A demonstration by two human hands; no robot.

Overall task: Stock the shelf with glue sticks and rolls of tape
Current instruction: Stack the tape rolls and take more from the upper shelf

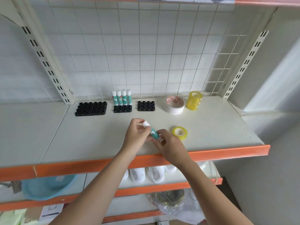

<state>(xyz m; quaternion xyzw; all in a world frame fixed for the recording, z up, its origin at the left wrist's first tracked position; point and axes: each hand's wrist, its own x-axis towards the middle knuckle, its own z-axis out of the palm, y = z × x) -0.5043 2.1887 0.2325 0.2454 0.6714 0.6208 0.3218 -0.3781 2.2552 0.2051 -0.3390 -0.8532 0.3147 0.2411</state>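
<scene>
Both hands over the front of the shelf (211, 127), sharing one glue stick (154, 133). Left hand (138, 135) pinches the white cap end; right hand (168, 143) pinches the lower end. Stick tilted between them, off the shelf surface, probably being turned upright for seating.

Beyond the hands: middle holder (122, 108) with four sticks (121, 98) upright along its back row, front sockets free, so likely the target. Small yellow tape roll (179, 132) lies flat just right of the right hand, unsorted. Larger rolls (174, 104) stand far right.
</scene>
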